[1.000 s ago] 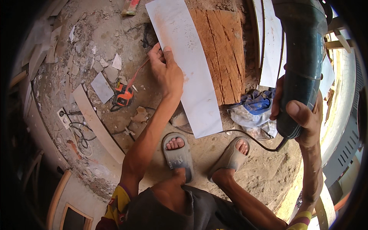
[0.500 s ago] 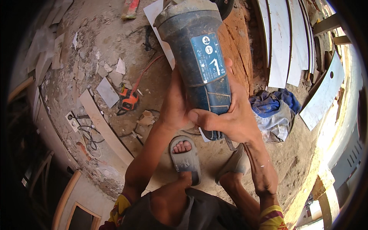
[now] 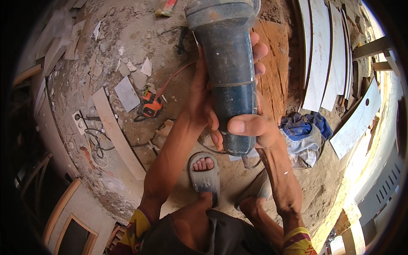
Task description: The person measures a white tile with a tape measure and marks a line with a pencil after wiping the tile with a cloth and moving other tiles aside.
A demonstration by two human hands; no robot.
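Grinder (image 3: pixel 229 95): between both hands, just left of the block (image 3: pixel 275 63) in view, long axis roughly parallel to the block's.
Left hand (image 3: pixel 201 91): wrapped round the grinder, farther from the block.
Right hand (image 3: pixel 265 129): gripping its tail end, thumb on top, nearer the block.
Unclear: grinder's head, cut off; whose fingertips (image 3: pixel 259 52) show beside the block.

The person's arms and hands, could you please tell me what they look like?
The left hand and right hand wear no gloves; no watch shows. Both forearms are bare below yellow and maroon sleeves. A small pale speck marks the right forearm.
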